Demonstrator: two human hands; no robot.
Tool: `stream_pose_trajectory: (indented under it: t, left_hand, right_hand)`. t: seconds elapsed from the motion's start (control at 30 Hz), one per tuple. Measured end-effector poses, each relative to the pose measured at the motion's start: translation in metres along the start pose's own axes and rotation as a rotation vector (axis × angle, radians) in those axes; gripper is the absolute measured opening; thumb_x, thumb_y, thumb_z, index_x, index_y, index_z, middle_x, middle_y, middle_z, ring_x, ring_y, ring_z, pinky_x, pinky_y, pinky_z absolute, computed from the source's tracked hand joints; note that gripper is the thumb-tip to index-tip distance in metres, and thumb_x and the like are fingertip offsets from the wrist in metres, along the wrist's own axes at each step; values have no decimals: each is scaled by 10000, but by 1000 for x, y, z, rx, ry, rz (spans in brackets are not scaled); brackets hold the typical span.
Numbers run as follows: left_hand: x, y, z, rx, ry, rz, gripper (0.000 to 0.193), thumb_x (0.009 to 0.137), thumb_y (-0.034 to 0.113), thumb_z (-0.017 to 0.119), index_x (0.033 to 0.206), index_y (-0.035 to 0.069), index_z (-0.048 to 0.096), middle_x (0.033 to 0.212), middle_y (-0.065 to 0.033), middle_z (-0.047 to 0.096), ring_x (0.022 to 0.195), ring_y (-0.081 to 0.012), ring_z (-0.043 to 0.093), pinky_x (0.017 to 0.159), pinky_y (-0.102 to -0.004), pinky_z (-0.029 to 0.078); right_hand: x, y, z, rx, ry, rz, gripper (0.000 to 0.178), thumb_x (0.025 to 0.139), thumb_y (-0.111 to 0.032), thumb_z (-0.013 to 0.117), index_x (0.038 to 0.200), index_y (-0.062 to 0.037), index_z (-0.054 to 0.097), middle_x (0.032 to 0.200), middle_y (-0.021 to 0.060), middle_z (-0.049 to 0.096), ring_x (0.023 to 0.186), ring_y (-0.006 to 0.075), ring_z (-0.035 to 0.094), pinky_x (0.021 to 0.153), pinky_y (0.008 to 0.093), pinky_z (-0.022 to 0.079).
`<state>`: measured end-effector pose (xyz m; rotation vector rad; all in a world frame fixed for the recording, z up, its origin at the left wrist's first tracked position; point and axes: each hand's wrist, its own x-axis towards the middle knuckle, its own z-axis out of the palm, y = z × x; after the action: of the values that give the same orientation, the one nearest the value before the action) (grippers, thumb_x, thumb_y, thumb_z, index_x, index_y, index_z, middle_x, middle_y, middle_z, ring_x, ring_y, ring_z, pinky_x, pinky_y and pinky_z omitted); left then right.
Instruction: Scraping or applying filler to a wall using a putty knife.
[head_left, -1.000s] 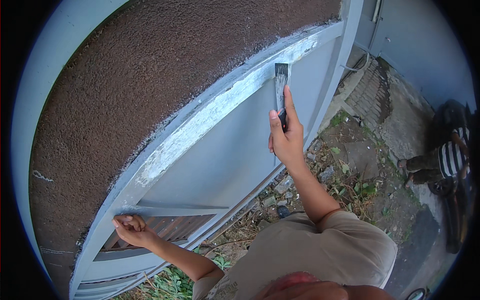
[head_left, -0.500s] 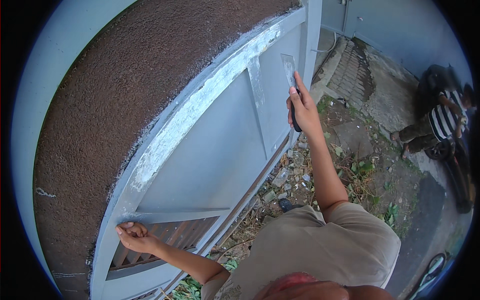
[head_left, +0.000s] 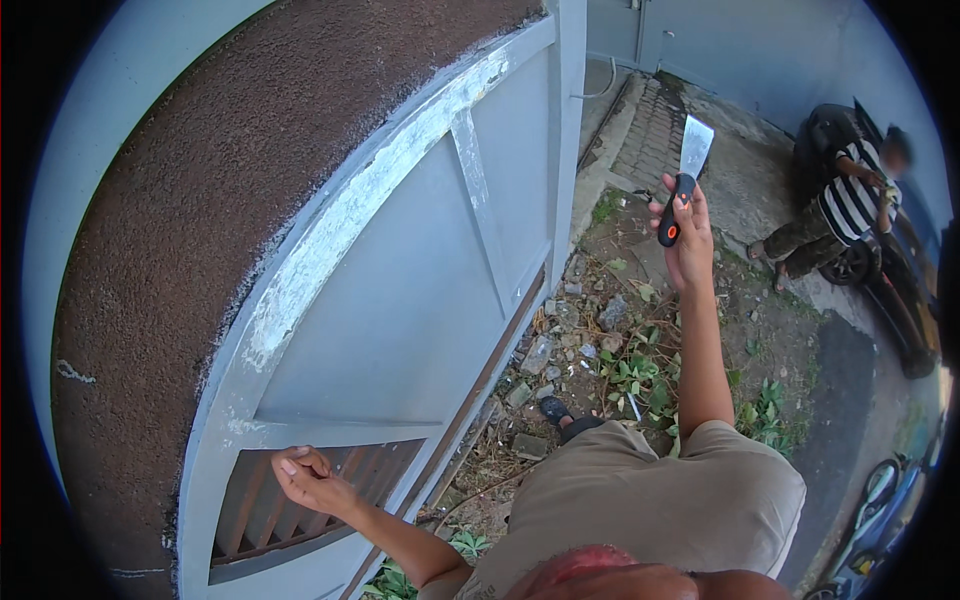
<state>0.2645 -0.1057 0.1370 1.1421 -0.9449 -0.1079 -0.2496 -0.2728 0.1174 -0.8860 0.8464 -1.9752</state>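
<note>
My right hand (head_left: 688,245) is closed around the black and orange handle of a putty knife (head_left: 696,150), held upright in the air to the right of a pale grey panelled wooden frame (head_left: 235,395). Its flat metal blade points away from me and touches nothing. Along the frame's curved rail runs a rough band of white filler (head_left: 345,225), and thinner white smears mark the narrow upright strip (head_left: 478,185). My left hand (head_left: 312,482), fingers curled in, hovers in front of the slatted opening (head_left: 290,515) low in the frame. Nothing shows in its fingers.
A rough brown wall (head_left: 200,170) borders the frame on the left. Stones and leafy plants (head_left: 640,375) cover the ground beside my foot (head_left: 555,408). A person in a striped shirt (head_left: 850,207) stands at the right by a dark motorbike (head_left: 900,320).
My right hand has swung the putty knife away from the frame to the right, turning its blade. My left hand has come off the frame's edge, down and right. The view has shifted right.
</note>
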Motion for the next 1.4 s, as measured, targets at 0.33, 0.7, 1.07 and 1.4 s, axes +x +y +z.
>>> stream_pose_trajectory:
  t: [0.33, 0.7, 1.07, 1.4]
  left_hand:
    - [-25, -40, 26, 43, -7, -133, 459, 1098, 372, 446, 796, 33, 511, 552, 22, 328, 488, -60, 292, 456, -233, 211]
    - [-7, -67, 31, -42, 136, -85, 419, 1074, 390, 498, 788, 84, 499, 569, 16, 319, 464, -64, 257, 428, -232, 198]
    - [-7, -58, 24, 125, 232, -79, 452, 1074, 417, 485, 779, 75, 500, 552, 18, 329, 451, -61, 242, 425, -240, 177]
    - [2, -68, 11, 87, 220, -73, 522, 1096, 393, 453, 677, 82, 460, 518, 18, 335, 418, -71, 240, 428, -245, 213]
  right_hand:
    - [73, 58, -49, -563, -178, -36, 371, 878, -108, 811, 1172, -22, 602, 886, -8, 665, 763, 50, 578, 698, 216, 474]
    - [171, 61, 81, 84, -231, -44, 129, 1020, -137, 505, 1120, -55, 506, 942, 102, 590, 746, 201, 622, 678, 381, 564]
    - [191, 3, 169, 220, -632, -668, 365, 945, -441, 711, 977, -100, 586, 746, 63, 608, 584, 151, 532, 537, 281, 440]
    - [117, 59, 188, -166, -1078, -1336, 456, 829, -485, 758, 708, -109, 531, 713, 17, 487, 583, 206, 523, 516, 297, 397]
